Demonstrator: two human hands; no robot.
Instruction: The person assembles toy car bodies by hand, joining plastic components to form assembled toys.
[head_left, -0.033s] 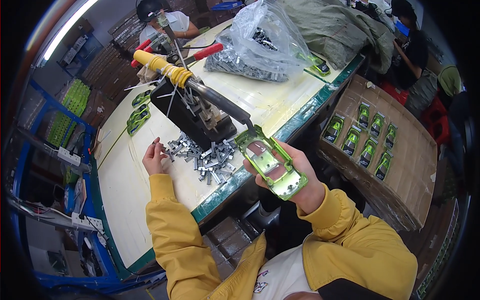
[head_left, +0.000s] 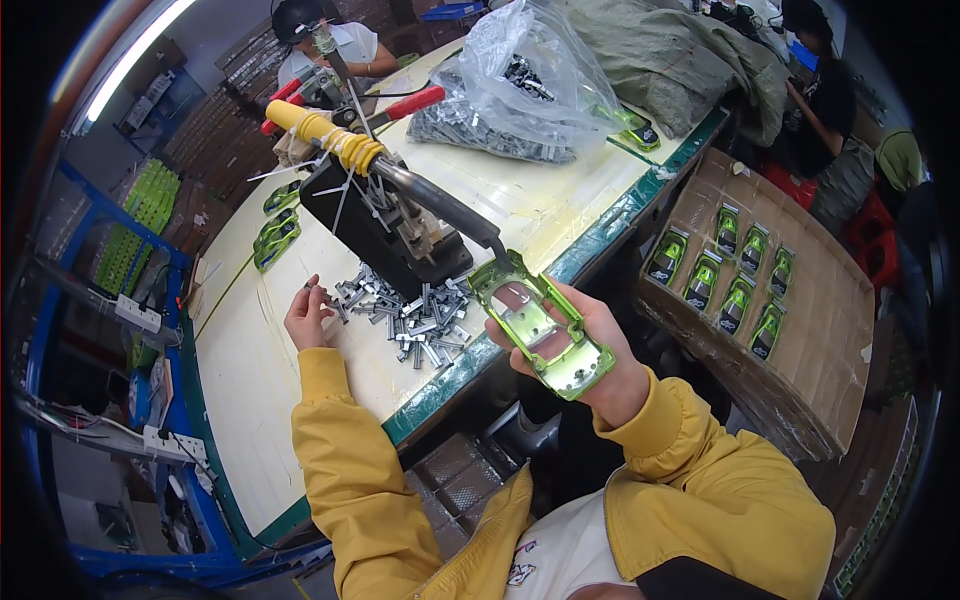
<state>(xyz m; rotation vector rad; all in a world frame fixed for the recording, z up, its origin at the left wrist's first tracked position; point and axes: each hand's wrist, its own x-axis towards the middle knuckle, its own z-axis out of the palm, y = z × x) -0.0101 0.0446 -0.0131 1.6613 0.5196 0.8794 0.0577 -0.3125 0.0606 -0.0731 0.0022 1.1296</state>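
My right hand (head_left: 615, 360) grips a shiny green toy car body shell (head_left: 545, 338), its hollow inside turned up toward me, in front of the table edge. Fingers curl under the shell and the thumb side lies along its right. My left hand (head_left: 308, 318) rests over the table with the fingertips pinched together. Something small and dark shows at those fingertips, too small to name. Just right of that hand spreads a loose pile of small silver metal pieces (head_left: 415, 322). Behind the pile stands a black hand press (head_left: 350, 225) with a long lever, its grip yellow.
The press lever (head_left: 440, 195) reaches down close to the shell. A clear plastic bag (head_left: 500, 120) of metal pieces lies farther back. Green car shells (head_left: 275, 238) sit left on the table; several more stand on a cardboard box (head_left: 800, 370) at right. Other people work beyond.
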